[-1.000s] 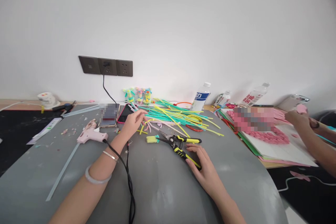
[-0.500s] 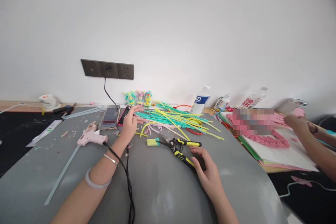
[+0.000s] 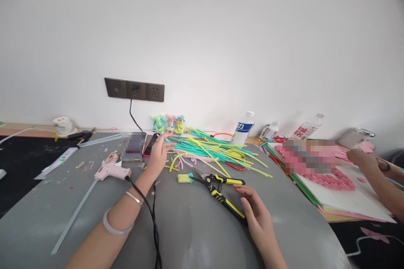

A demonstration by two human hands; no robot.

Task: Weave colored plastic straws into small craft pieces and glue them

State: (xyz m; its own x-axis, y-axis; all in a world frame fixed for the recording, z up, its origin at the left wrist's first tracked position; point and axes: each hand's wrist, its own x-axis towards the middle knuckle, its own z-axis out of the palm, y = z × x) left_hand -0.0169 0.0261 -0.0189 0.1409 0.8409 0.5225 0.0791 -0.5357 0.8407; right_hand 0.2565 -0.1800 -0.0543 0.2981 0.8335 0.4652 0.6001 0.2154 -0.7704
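My left hand [image 3: 158, 154] reaches to the near left end of a pile of green and yellow pipe cleaners [image 3: 214, 149], fingers stretched; whether they touch the stems I cannot tell. Fingers loosely curved and apart, my right hand [image 3: 258, 210] rests on the grey table beside black-and-yellow pliers [image 3: 212, 181], holding nothing that I can see. The pliers lie with their handles spread. At their tips is a small yellow-and-green pipe-cleaner piece [image 3: 184, 178]. Several pink stems [image 3: 189, 159] lie in front of the pile.
A pink glue gun [image 3: 112, 171] with black cable [image 3: 154, 222] lies left, near two phones [image 3: 133, 145]. Small pipe-cleaner figures [image 3: 170, 124] and a bottle [image 3: 242, 128] stand along the wall. At right, another person's hand [image 3: 362, 162] is near pink braided work [image 3: 334, 178].
The whole view has shifted slightly, so things sit a little lower and farther right. My right hand has moved slightly away from the pliers' handle. My left hand stays by the pile.
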